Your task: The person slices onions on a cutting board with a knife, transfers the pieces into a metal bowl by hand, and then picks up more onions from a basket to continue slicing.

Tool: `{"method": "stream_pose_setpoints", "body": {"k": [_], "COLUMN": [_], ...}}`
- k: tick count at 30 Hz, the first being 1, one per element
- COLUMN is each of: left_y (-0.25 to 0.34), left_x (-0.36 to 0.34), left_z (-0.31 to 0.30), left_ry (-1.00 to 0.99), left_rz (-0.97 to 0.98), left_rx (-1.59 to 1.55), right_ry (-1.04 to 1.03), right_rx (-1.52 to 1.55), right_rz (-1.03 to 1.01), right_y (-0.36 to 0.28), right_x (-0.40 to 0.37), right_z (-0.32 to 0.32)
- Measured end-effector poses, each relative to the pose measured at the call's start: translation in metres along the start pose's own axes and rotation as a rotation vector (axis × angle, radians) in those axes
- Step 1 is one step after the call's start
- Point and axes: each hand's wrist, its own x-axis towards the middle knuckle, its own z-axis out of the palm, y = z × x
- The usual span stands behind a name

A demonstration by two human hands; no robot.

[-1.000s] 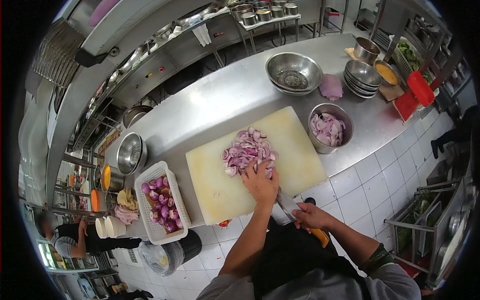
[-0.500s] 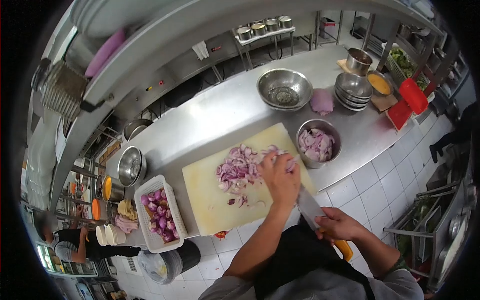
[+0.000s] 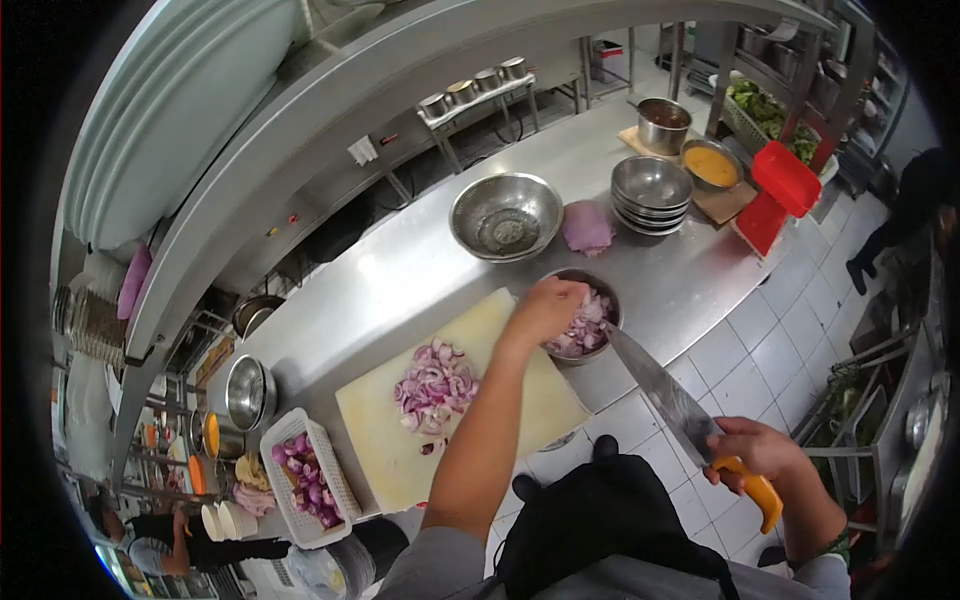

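Steel desk (image 3: pixel 400 262) carries the pot (image 3: pixel 616 302) of sliced onions (image 3: pixel 588 322); left hand (image 3: pixel 547 308) curls over it, fingers' grip hidden. Right hand (image 3: pixel 758 449) clamps its fingers round the knife (image 3: pixel 665 388), whose nearby tip could nick the left if swung.

Bright light glares off the steel counter (image 3: pixel 335 295); fisheye distortion bends the dark-cornered view.

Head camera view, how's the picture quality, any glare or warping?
Head view: strong fisheye bending, with black corners; pale glare across the steel counter; the knife blade reads fairly clear; the co-worker at lower left looks small and soft.
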Motion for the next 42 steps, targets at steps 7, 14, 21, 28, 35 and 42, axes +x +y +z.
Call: {"method": "stream_pose_setpoints", "body": {"k": [7, 14, 21, 28, 35, 42], "left_y": [-0.102, -0.165, -0.134, -0.088, 0.008, -0.014], "left_x": [-0.141, -0.202, -0.188, -0.187, -0.106, 0.008], "left_z": [-0.081, -0.018, 0.025, 0.006, 0.016, 0.067], "left_ry": [0.544, 0.803, 0.928, 1.022, 0.891, 0.383], "left_rz": [-0.196, -0.122, -0.268, -0.003, 0.242, 0.063], "left_rx": [0.152, 0.508, 0.410, 0.275, 0.185, 0.350], "right_ry": [-0.022, -0.136, -0.211, -0.215, -0.031, 0.096], "right_rx": [-0.574, -0.387, -0.280, -0.282, 0.069, 0.266], "right_rz": [-0.208, -0.166, -0.137, -0.148, -0.241, -0.148], "right_y": [0.025, 0.049, 0.064, 0.054, 0.024, -0.002], "right_x": [0.121, 0.219, 0.226, 0.178, 0.107, 0.063], "right_z": [0.064, 0.113, 0.178, 0.178, 0.140, 0.069]}}
